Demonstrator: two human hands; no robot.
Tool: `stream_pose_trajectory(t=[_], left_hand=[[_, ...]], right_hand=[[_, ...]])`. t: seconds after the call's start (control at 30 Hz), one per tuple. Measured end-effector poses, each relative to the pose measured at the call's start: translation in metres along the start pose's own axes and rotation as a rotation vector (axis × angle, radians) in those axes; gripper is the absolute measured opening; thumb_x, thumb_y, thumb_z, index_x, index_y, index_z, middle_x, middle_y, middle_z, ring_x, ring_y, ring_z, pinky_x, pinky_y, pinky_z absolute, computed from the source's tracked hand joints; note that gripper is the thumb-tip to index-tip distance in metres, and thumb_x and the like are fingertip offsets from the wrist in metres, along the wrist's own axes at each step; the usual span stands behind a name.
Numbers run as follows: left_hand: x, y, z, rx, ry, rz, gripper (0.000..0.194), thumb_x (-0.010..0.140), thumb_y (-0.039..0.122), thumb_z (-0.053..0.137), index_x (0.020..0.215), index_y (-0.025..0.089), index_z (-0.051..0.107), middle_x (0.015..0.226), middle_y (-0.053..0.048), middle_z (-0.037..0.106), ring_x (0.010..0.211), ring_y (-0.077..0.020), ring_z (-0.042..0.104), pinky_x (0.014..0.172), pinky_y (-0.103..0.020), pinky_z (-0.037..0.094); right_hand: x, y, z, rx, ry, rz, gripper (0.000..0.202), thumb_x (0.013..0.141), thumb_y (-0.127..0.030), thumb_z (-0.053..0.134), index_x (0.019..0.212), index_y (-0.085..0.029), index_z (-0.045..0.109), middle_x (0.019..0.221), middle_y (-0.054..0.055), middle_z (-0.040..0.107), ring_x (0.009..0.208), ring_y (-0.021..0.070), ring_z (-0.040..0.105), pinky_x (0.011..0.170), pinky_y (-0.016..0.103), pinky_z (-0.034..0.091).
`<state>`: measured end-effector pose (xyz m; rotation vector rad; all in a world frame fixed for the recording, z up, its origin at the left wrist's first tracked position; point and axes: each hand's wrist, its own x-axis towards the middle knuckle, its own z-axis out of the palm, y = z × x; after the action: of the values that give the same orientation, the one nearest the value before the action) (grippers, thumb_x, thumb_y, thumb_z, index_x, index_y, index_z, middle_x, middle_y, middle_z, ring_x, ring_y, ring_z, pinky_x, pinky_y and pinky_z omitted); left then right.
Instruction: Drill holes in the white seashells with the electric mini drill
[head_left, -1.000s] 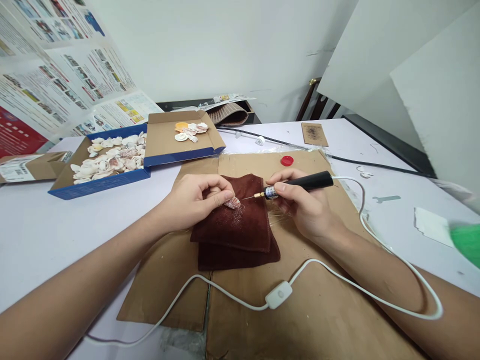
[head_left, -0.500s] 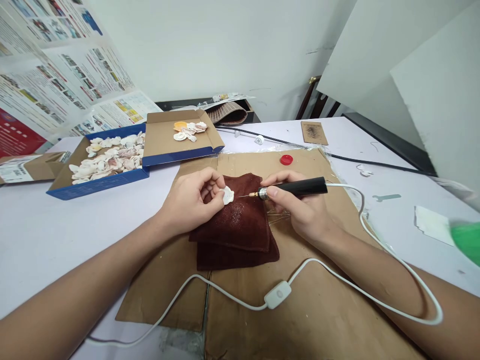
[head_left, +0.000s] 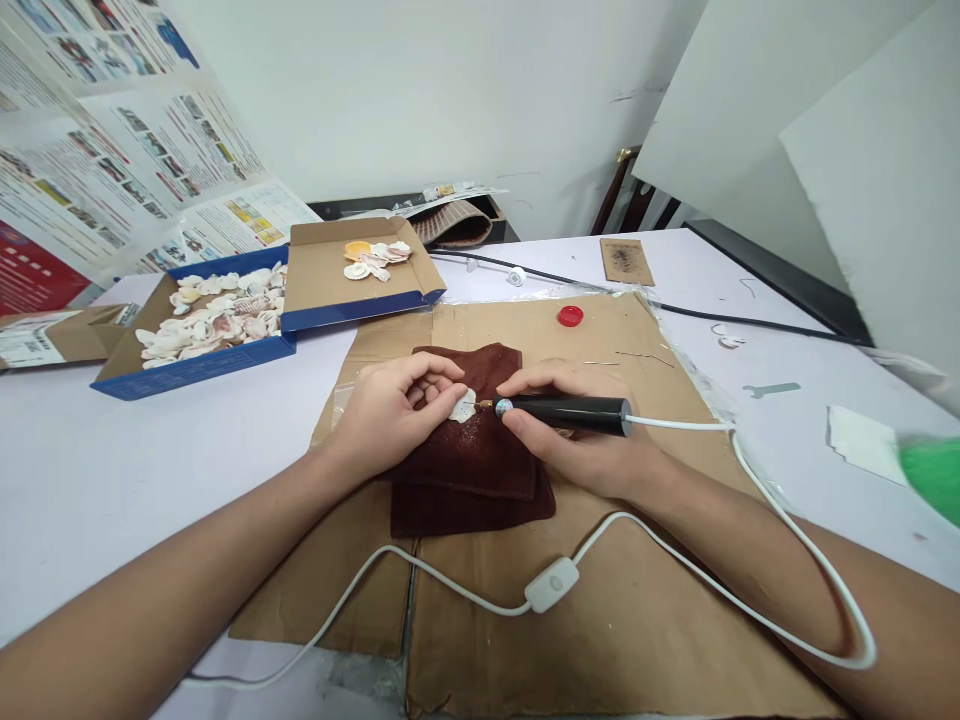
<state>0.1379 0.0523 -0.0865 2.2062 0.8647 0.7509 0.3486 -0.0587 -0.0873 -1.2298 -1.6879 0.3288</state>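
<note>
My left hand [head_left: 401, 408] pinches a small white seashell [head_left: 464, 405] by its left edge, over a folded dark brown cloth [head_left: 480, 470]. My right hand [head_left: 574, 430] is closed around a black handheld electric drill [head_left: 574, 413], held nearly level. The drill's thin bit points left and overlaps the shell's face; I cannot tell how deep it goes. Fine white dust lies on the cloth below the shell. A white cord [head_left: 679, 425] runs from the drill's rear, with an inline switch [head_left: 552, 584] lying on the cardboard [head_left: 637, 620].
On the left, a blue box [head_left: 195, 370] holds many shells; its lid [head_left: 322, 290] carries several more. A red cap [head_left: 570, 316] and thin metal rods lie on the cardboard. Further right are a small wrench [head_left: 771, 389], white paper [head_left: 866, 445] and something green [head_left: 934, 475]. A black cable [head_left: 735, 316] crosses the back.
My right hand has brought the drill left and slightly down, so its bit now meets the shell. The shell has turned and shifted slightly right in my left hand.
</note>
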Motion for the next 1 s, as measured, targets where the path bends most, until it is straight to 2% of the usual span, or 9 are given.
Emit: stream_pose_trajectory(t=[0.17, 0.33, 0.53, 0.73, 0.83, 1.0], left_hand=[[-0.001, -0.0005, 0.0002, 0.037, -0.016, 0.03, 0.027, 0.095, 0.042, 0.071, 0.108, 0.02, 0.081, 0.073, 0.002, 0.074, 0.061, -0.0126, 0.061, 0.067, -0.025, 0.052], [-0.0009, -0.0023, -0.0012, 0.057, -0.031, 0.073, 0.024, 0.098, 0.038, 0.067, 0.108, 0.021, 0.082, 0.081, 0.001, 0.079, 0.061, -0.0123, 0.062, 0.067, -0.025, 0.051], [-0.0004, -0.0015, -0.0017, -0.002, -0.035, 0.025, 0.025, 0.096, 0.035, 0.068, 0.109, 0.018, 0.08, 0.074, 0.001, 0.074, 0.061, -0.0121, 0.062, 0.063, -0.023, 0.052], [0.0, 0.0, -0.0015, -0.04, -0.058, -0.011, 0.027, 0.095, 0.038, 0.068, 0.111, 0.018, 0.078, 0.077, -0.001, 0.074, 0.064, -0.0133, 0.064, 0.062, -0.024, 0.053], [0.0, -0.0004, -0.0015, -0.05, -0.072, 0.002, 0.027, 0.095, 0.037, 0.068, 0.112, 0.018, 0.077, 0.077, -0.001, 0.074, 0.065, -0.0138, 0.064, 0.063, -0.024, 0.053], [-0.0002, -0.0013, -0.0012, -0.044, -0.073, -0.005, 0.026, 0.095, 0.036, 0.067, 0.111, 0.018, 0.077, 0.077, -0.001, 0.073, 0.066, -0.014, 0.064, 0.066, -0.025, 0.054]], right_hand=[[0.0014, -0.0007, 0.0, -0.025, -0.001, -0.042, 0.008, 0.092, -0.023, 0.075, 0.1, -0.025, 0.077, 0.094, 0.002, 0.084, 0.079, 0.0175, 0.078, 0.077, 0.031, 0.062], [0.0018, -0.002, -0.0002, -0.049, -0.033, -0.039, 0.007, 0.093, -0.022, 0.075, 0.099, -0.024, 0.077, 0.094, 0.002, 0.085, 0.079, 0.0174, 0.079, 0.077, 0.031, 0.063], [0.0027, -0.0024, -0.0023, -0.101, -0.019, -0.113, 0.008, 0.092, -0.021, 0.075, 0.098, -0.025, 0.076, 0.088, 0.001, 0.083, 0.074, 0.0176, 0.078, 0.074, 0.032, 0.063], [0.0039, -0.0035, -0.0025, -0.086, -0.015, -0.002, 0.005, 0.091, -0.027, 0.075, 0.095, -0.026, 0.077, 0.09, 0.003, 0.084, 0.072, 0.02, 0.076, 0.073, 0.036, 0.063], [0.004, -0.0024, -0.0031, -0.051, -0.014, 0.068, 0.007, 0.091, -0.029, 0.075, 0.096, -0.025, 0.076, 0.088, 0.003, 0.083, 0.07, 0.0191, 0.074, 0.067, 0.033, 0.06], [0.0046, -0.0011, -0.0034, -0.013, -0.033, 0.071, 0.005, 0.09, -0.026, 0.076, 0.095, -0.024, 0.076, 0.088, 0.003, 0.083, 0.071, 0.0185, 0.075, 0.067, 0.031, 0.06]])
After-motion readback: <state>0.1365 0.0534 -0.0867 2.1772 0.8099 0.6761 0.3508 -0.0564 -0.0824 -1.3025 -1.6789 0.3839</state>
